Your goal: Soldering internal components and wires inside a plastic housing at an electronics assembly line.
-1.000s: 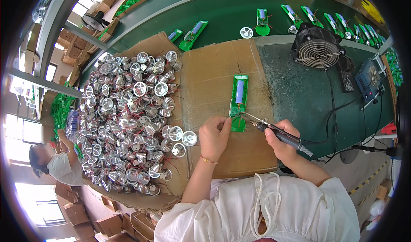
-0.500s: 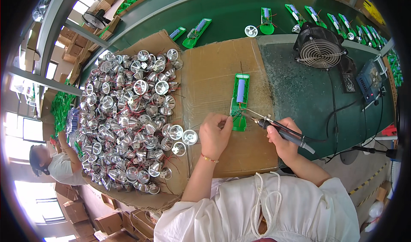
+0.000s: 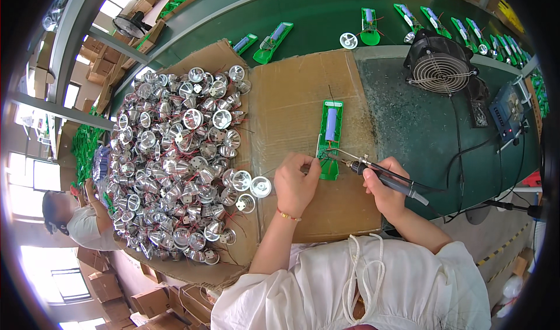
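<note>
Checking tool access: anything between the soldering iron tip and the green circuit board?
Nothing visible. The right hand holds the soldering iron with its tip at the lower end of the green circuit board; the left hand rests beside that end, not across the tip's path.

The heap of reflector cups [image 3: 181, 161] is shiny, mirror-bright metal, lying on matt, rough brown cardboard [image 3: 291, 96]. The circuit board [image 3: 330, 137] looks like glossy green plastic carrying a smooth bluish cell, and the soldering iron [image 3: 382, 175] has a bright metal tip and dark matt handle. The fan [image 3: 441, 70] shows a dull wire grille.
</note>
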A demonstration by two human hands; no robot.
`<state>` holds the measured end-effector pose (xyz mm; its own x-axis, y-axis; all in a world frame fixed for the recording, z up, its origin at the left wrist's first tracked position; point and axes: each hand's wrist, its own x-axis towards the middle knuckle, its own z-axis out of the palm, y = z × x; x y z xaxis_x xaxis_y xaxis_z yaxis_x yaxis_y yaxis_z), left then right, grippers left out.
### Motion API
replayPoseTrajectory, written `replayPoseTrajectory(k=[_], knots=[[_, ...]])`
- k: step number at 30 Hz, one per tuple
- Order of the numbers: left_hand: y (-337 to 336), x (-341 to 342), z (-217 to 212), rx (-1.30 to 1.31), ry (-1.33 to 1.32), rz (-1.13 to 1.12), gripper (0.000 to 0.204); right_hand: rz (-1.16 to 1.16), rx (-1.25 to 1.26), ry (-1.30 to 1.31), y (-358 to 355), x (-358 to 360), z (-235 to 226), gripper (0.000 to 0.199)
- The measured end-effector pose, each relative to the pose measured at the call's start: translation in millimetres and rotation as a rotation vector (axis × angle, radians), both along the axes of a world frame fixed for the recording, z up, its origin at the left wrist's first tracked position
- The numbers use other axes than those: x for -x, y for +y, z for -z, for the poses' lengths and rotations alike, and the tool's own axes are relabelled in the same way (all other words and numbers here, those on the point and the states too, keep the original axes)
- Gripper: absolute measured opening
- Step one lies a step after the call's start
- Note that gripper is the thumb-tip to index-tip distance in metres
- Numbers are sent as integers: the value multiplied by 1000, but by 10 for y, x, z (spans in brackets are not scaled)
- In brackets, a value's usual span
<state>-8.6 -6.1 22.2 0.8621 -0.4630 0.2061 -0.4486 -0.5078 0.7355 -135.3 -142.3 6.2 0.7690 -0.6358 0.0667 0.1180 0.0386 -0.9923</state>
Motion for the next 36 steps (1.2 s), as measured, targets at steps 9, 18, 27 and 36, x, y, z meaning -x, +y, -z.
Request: replayPoseTrajectory(k=[9,18,27,36], knots=[[-20,21,-54,-16,8,-19,10,89,-42,-66,-38,140,-29,15],[-25,35,-7,-27,-18,-12,10,20,18,-58,-2,77,14,14],[-40,70,-25,-18,-21,-21,11,17,-75,-52,-5,34,44,15],[-27,65,-30,-58,-21,-26,11,122,-166,-65,-122,224,-52,15]])
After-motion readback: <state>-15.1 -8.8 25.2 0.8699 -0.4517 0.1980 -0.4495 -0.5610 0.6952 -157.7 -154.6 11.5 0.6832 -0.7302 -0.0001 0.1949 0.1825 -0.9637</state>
